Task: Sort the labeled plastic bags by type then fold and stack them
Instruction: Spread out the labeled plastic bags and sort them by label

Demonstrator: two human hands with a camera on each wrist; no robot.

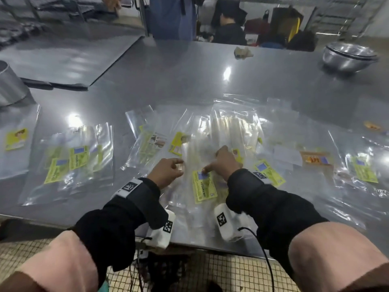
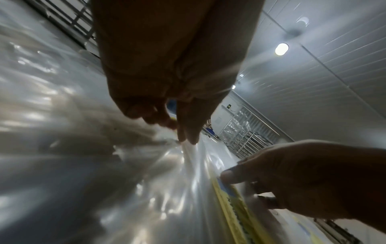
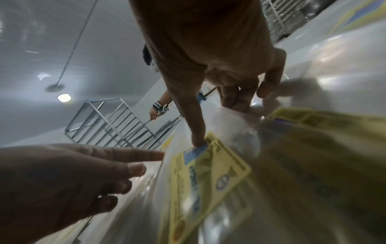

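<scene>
A clear plastic bag (image 1: 195,209) with a yellow-green label (image 1: 204,186) lies flat in front of me on the steel table (image 1: 189,76), on top of other clear bags. My left hand (image 1: 180,164) pinches the bag's left edge between thumb and forefinger; in the left wrist view the plastic rises in a crease to those fingertips (image 2: 185,140). My right hand (image 1: 212,160) rests on the bag. One straight digit presses on the blue patch of the label (image 3: 208,173), and its other fingers (image 3: 234,102) are curled onto the plastic.
A pile of green-labelled bags (image 1: 69,161) lies at the left, a yellow-labelled bag (image 1: 16,139) further left. More bags spread to the right, one with an orange label (image 1: 315,159). Steel bowls (image 1: 349,55) stand at the far right, a metal can (image 1: 10,85) at the left. People stand beyond the table.
</scene>
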